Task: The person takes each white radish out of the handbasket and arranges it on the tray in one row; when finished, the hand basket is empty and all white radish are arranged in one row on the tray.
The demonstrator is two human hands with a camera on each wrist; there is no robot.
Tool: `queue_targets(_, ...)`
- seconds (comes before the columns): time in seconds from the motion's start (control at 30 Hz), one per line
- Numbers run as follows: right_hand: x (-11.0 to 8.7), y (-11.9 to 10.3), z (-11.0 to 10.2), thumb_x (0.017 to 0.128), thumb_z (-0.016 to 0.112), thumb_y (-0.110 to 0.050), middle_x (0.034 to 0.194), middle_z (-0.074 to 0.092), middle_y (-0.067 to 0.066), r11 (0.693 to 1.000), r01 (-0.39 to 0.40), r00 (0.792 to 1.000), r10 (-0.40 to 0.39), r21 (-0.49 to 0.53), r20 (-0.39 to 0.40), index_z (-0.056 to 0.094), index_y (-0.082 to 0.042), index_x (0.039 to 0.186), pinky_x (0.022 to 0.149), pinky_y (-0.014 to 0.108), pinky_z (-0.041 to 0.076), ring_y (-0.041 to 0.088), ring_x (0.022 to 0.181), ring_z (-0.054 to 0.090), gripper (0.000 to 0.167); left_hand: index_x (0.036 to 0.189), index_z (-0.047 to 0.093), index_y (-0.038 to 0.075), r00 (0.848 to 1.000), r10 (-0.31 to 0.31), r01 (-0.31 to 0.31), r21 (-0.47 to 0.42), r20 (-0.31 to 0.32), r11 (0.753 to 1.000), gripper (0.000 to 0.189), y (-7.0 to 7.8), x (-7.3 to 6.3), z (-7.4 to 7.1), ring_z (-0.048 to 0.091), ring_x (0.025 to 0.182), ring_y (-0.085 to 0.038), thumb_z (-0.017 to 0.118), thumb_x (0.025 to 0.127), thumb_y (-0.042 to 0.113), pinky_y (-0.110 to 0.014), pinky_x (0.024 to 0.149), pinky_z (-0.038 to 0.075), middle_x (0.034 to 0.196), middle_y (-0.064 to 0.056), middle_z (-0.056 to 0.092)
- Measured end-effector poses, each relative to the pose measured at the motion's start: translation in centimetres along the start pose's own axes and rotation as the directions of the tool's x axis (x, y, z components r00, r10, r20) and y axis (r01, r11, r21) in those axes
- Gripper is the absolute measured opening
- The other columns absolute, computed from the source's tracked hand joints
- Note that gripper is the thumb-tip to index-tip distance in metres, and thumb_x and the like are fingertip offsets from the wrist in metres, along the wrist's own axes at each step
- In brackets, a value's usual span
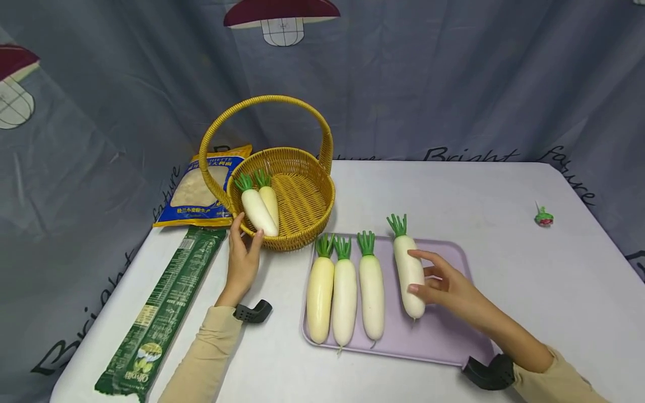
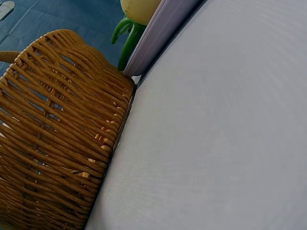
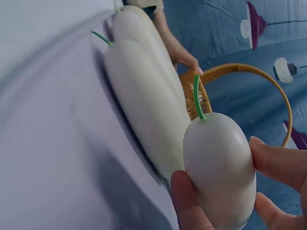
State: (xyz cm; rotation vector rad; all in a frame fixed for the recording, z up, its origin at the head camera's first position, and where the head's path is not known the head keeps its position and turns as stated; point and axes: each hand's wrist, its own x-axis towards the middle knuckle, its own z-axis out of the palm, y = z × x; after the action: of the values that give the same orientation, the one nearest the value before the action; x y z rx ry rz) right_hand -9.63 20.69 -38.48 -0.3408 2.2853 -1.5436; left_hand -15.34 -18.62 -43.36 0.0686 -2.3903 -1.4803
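My right hand pinches a white radish by its side, thumb against one flank and fingers against the other. In the right wrist view this radish is raised over the tray, rootlet end toward the camera. Three more radishes lie side by side on the left half of the lilac tray. My left hand rests at the near left rim of the wicker basket, thumb and forefinger spread. Inside the basket, two radishes lean against its left wall.
Left of the basket lies a blue and yellow pasta bag, with a long green packet in front of it. A small green and red object sits at the far right. The basket's tall handle arches above it; a grey curtain hangs behind.
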Motion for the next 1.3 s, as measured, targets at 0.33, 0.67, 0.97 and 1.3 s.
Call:
queue_targets(0.33,-2.0,0.7,2.0,0.080,0.068,-0.029,0.116,0.048,0.016,0.985,0.040,0.999,-0.044,-0.169,-0.023,0.035,-0.026,0.135,0.067,0.021,0.049,0.003,0.091,0.059,0.064,0.143,0.018,0.021,1.000,-0.008,0.008,-0.005,-0.007,1.000,0.060,0.0,0.0,0.0,0.035,0.127,-0.031,0.047,0.093,0.037,-0.044,0.106,0.032,0.145,-0.013,0.021)
queue_targets(0.67,-2.0,1.4,4.0,0.082,0.065,-0.028,0.104,0.049,0.013,0.963,0.136,0.988,-0.149,-0.234,-0.036,0.037,-0.021,0.136,0.061,0.021,0.051,0.005,0.082,0.054,0.061,0.143,0.017,0.026,1.000,-0.018,0.018,0.002,0.012,1.000,0.059,-0.1,-0.1,0.0,0.033,0.128,-0.031,0.046,0.093,0.037,-0.045,0.106,0.031,0.146,-0.012,0.020)
queue_targets(0.97,-2.1,1.3,4.0,0.086,0.061,-0.023,0.101,0.051,0.004,0.923,0.172,0.974,-0.212,-0.343,-0.083,0.049,-0.024,0.127,0.063,0.019,0.047,0.003,0.083,0.051,0.043,0.143,0.017,0.012,0.999,-0.040,0.041,-0.023,0.024,0.999,0.058,2.4,-0.6,-0.4,0.031,0.129,-0.036,0.046,0.094,0.023,-0.048,0.107,0.029,0.145,-0.019,0.019)
queue_targets(1.3,-1.8,0.5,3.1,0.087,0.059,-0.017,0.108,0.056,0.006,0.947,0.171,0.965,-0.217,-0.272,-0.148,0.055,-0.015,0.118,0.066,0.021,0.050,-0.002,0.084,0.055,0.031,0.143,0.016,0.015,0.999,-0.037,0.037,-0.018,0.022,0.999,0.059,1.0,-0.1,-0.2,0.031,0.129,-0.034,0.047,0.094,0.026,-0.047,0.107,0.029,0.146,-0.015,0.019)
